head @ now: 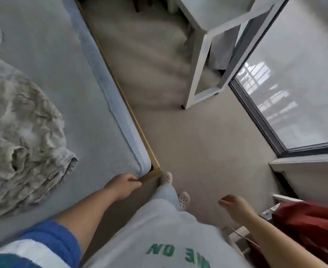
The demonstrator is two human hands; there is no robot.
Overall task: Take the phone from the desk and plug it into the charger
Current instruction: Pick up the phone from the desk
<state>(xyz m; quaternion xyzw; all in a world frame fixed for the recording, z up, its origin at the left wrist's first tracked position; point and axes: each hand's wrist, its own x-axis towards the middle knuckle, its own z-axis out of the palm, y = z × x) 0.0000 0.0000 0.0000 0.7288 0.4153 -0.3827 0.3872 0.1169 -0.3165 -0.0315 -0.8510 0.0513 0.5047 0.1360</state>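
Note:
No phone shows in the head view. A white desk [202,60] stands ahead at the top, across the beige carpet, with only its frame and part of its top in sight. My left hand [124,185] hangs by the wooden corner of the bed frame [151,159], fingers curled loosely, nothing in it. My right hand [234,205] swings low at the right, fingers loosely apart and empty. A thin white cable [236,233] lies on the floor beneath my right forearm; whether it belongs to a charger I cannot tell.
A bed with a grey sheet [52,74] and a crumpled blanket [20,136] fills the left. A large window [298,97] lines the right wall. A red cloth [310,225] lies at the lower right. My slippered feet [166,177] stand on the carpet between bed and window.

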